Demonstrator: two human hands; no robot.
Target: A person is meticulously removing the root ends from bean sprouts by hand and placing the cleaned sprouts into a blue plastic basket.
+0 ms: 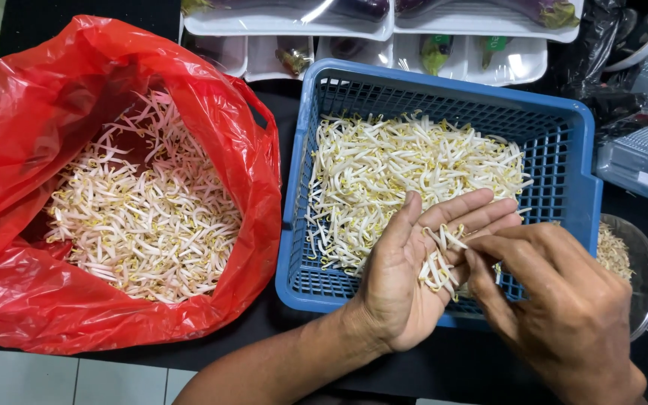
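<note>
My left hand is palm up over the near edge of a blue plastic basket and cradles a small bunch of bean sprouts. The fingertips of my right hand pinch at that bunch from the right. The basket holds a loose heap of white bean sprouts across its far half. To the left, an open red plastic bag holds a bigger pile of bean sprouts.
A clear bowl with sprout bits sits at the right, behind my right hand. White trays of wrapped vegetables line the far edge. Clear plastic containers and a black bag lie at the far right. Everything rests on a black tabletop.
</note>
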